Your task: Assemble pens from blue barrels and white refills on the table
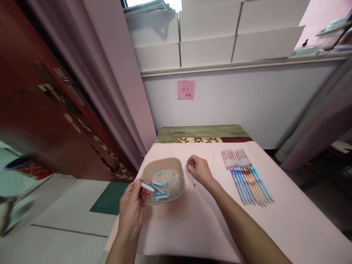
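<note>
My left hand point(134, 200) pinches a pale blue pen barrel point(147, 187) over the near left rim of a beige plastic basin point(180, 167). Inside the basin lie several small pen parts, among them a light blue piece point(161, 197) and a grey one point(157, 189). To the right of the basin, my right hand point(198, 168) has its fingers curled together; what they hold, if anything, is too small to make out. Just below that hand a thin dark-tipped refill point(194, 182) lies on the pink cloth.
Two rows of pens lie side by side on the right of the table point(288, 216): a pale patterned row point(236, 158) behind and a blue and beige row point(250, 186) in front. A wall with a pink note point(186, 90) stands behind; a red door point(55, 110) is left.
</note>
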{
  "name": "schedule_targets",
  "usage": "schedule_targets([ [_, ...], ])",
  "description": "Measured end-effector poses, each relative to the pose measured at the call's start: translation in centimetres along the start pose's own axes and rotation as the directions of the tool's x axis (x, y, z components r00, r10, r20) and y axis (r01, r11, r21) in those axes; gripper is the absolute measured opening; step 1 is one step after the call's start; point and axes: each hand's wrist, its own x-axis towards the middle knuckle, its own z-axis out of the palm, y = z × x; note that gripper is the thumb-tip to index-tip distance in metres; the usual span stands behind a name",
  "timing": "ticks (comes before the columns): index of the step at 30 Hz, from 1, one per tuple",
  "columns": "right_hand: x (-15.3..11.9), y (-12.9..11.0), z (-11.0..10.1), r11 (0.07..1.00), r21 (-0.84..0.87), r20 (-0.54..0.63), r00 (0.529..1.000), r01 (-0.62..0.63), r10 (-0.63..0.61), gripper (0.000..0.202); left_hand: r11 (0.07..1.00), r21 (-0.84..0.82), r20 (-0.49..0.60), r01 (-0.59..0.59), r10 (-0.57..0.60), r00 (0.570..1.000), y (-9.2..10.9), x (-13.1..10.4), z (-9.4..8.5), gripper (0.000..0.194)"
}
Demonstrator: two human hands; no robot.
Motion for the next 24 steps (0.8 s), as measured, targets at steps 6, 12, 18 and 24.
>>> schedule_targets([
  [6, 0.7, 0.6, 2.0, 0.991, 0.050, 0.036, 0.992, -0.126, 0.124, 0.023, 0.998, 0.023, 0.064, 0.055, -0.057, 0.996, -0.7, -1.0, 1.0, 0.038],
  [12, -0.3, 0.8, 5.6, 0.979, -0.108, 0.123, 0.975, -0.174, 0.186, 0.012, 0.999, 0.012, 0.125, 0.029, -0.031, 0.992, -0.7, -1.8, 1.4, 0.038],
  [18, 0.2, -0.5, 6.6, 0.954, -0.209, 0.164, 0.954, -0.214, 0.249, 0.016, 0.996, -0.053, 0.141, 0.075, -0.067, 0.988, -1.2, -2.4, 1.9, 0.038],
  [24, -0.4, -0.2, 4.8, 0.950, -0.161, 0.108, 0.952, -0.267, 0.286, 0.015, 0.961, -0.051, 0.231, 0.272, -0.254, 0.939, -1.7, -3.2, 2.6, 0.037],
])
